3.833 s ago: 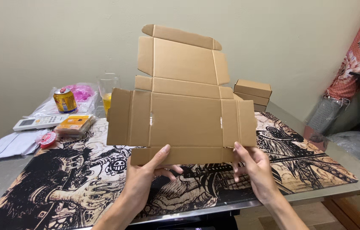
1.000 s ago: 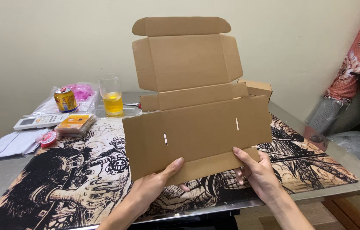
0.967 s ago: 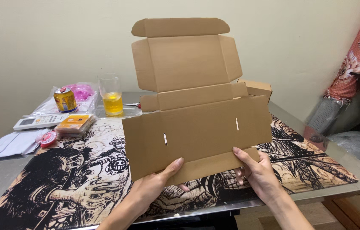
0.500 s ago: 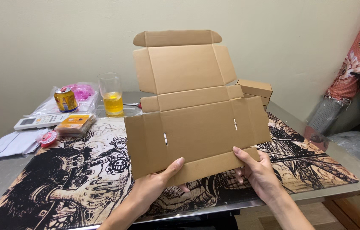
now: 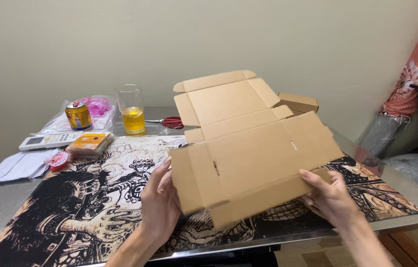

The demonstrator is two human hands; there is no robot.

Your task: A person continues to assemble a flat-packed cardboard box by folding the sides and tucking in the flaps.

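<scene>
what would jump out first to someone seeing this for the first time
The flat, unfolded cardboard box blank fills the middle, held tilted above the table with the left hand at its left edge and the right hand at its lower right flap. Beneath it lies a large black-and-tan illustrated mat. A glass of yellow drink stands at the back left, beside a yellow can.

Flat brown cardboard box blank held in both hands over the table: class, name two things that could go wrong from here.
1. The flat brown cardboard box blank is tilted, gripped only at its near edge by the left hand and right hand; it might sag or crease.
2. Its far flap could swing toward the glass of yellow drink and tip it.
</scene>
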